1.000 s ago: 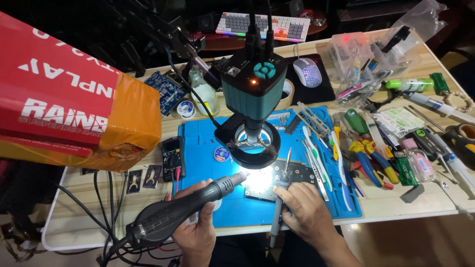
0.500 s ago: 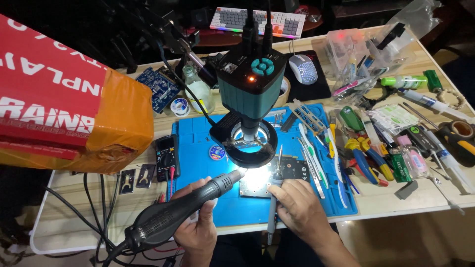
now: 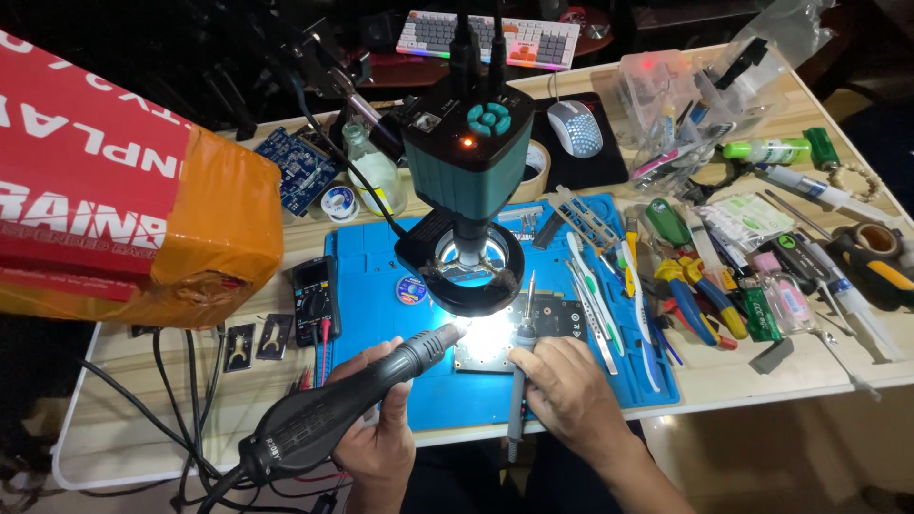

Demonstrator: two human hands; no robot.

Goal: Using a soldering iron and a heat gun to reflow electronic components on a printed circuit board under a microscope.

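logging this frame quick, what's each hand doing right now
Left hand: closed around the black corded hot-air handpiece.
Right hand: closed in a pen grip on the slim grey metal-tipped hand tool.

We see a bright blue work mat (image 3: 400,314); over it a teal and black microscope camera (image 3: 466,143) with a black ring light (image 3: 473,266) glowing white; a black hot-air tool (image 3: 333,409); a dark circuit board (image 3: 519,333); a red and orange box (image 3: 124,200) with white lettering; a white mouse (image 3: 574,127); a pale wooden table (image 3: 762,371).
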